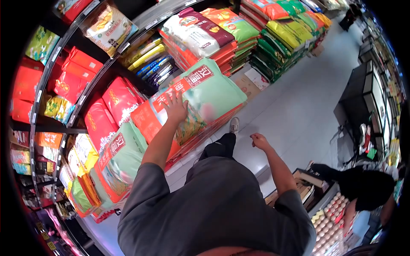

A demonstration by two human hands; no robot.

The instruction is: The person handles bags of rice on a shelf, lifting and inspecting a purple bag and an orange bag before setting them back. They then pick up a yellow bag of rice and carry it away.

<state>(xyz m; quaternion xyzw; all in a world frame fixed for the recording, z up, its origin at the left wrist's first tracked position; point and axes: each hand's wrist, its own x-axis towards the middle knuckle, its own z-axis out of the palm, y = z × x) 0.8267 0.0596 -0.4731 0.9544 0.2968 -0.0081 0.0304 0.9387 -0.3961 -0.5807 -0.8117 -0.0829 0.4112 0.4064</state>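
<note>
My left hand (175, 109) lies on top of a large green and orange rice bag (213, 91), its fingers spread over the printed front. The bag rests flat on a stack at the end of the shelving. Over the grey floor to the right of the stack, my right hand (259, 140) hangs free. Its fingers are loosely curled and a little apart, and nothing shows in them. A matching rice bag (121, 158) leans upright just left of my left forearm.
Red bags (115, 96) fill the shelf behind the stack. Farther along are a white and maroon bag (196, 34) and piled yellow and green bags (290, 34). At lower right, a person in black (367, 185) bends by trays of eggs (326, 217). Grey floor (294, 98) runs along the aisle.
</note>
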